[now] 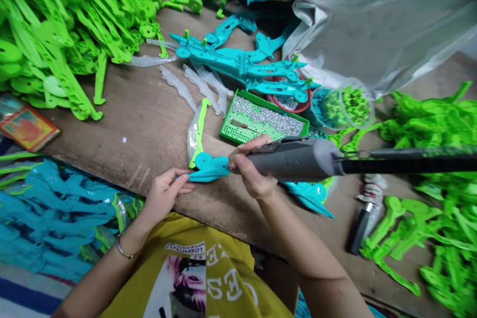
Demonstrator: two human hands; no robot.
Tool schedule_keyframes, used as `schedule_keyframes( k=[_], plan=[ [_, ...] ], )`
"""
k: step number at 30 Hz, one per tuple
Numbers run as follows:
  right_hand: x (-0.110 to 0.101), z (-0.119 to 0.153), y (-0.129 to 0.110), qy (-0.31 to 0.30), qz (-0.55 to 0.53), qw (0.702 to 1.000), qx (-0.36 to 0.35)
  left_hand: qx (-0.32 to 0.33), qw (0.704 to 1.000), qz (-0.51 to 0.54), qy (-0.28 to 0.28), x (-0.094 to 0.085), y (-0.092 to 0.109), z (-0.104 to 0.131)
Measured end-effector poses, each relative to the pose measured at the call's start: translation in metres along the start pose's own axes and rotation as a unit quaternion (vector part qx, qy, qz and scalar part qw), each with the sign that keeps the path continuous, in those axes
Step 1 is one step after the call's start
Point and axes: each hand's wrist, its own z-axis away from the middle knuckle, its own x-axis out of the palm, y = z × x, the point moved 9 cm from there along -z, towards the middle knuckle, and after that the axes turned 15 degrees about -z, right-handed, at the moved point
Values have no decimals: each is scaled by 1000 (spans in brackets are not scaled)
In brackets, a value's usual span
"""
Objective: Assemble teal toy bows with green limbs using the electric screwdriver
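My right hand (254, 171) is wrapped round the front end of a grey power screwdriver (294, 159), which lies level and points left. Its tip is at a blue plastic part (210, 166), partly covered by my fingers. My left hand (166, 194) pinches the left end of that blue part between thumb and fingers, close above the table's front edge. A green arm with a clear blade-like piece (196, 131) sticks up from the blue part. Behind the tool lies another blue part (311, 196), half hidden by it.
A green tray of small screws (268, 112) stands ahead, beside a clear tub of green pieces (348, 104). Loose clear pieces (203, 84) and long blue parts (238, 62) lie farther back. Green parts pile up left (55, 35) and right (443, 198). A black-handled tool (363, 223) lies right.
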Motion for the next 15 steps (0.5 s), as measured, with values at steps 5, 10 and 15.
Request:
schedule_keyframes(
  k=[5, 10, 15],
  plan=[
    [10, -4, 4, -100, 15, 995, -22, 0, 1000, 0, 5, -2, -3, 0],
    [20, -13, -10, -176, -12, 984, -31, -4, 1000, 7, 1, -1, -5, -2],
    [-31, -43, -49, 62, -33, 978, -198, -1, 1000, 1, -3, -2, -4, -1]
  ],
)
